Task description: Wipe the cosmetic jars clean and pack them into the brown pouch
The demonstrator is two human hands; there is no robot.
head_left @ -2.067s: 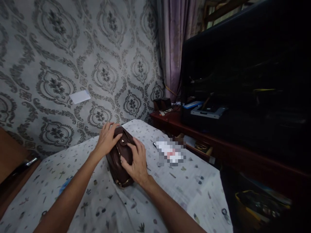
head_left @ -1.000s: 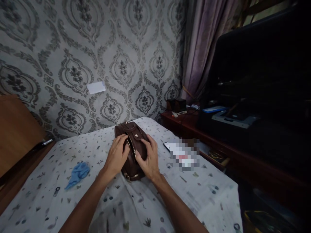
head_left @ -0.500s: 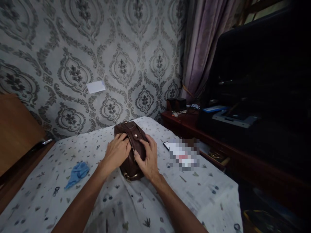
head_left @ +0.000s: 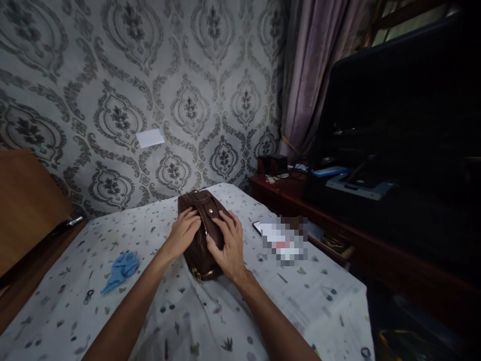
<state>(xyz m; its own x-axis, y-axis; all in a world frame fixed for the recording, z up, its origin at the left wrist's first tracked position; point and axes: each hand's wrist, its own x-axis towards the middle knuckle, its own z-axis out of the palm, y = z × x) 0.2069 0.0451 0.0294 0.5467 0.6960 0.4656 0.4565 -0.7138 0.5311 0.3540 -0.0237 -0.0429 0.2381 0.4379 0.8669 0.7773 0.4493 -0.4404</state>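
A dark brown leather handbag (head_left: 205,253) with gold zips and a round gold stud lies on the patterned white bedsheet (head_left: 180,331). Across its left upper side rests my left hand (head_left: 183,233), fingers loosely extended over the top beside the zip. On the bag's right side lies my right hand (head_left: 229,245), its fingers spread and its thumb near the zip line. Both hands touch the leather, and neither is wrapped round it. What is inside the bag is hidden.
A crumpled blue cloth (head_left: 122,269) lies left of my arm. To the right, a phone with a blurred screen (head_left: 276,238) sits near the bed's edge. Beyond stand a dark red desk (head_left: 268,188), an open drawer (head_left: 338,250) and a large black object (head_left: 394,115). A brown box (head_left: 32,205) is at left.
My left hand's fingers have shifted slightly and lie straighter on the bag. My right fingers have moved a little over its top. The bag stays in place; the view has shifted slightly.
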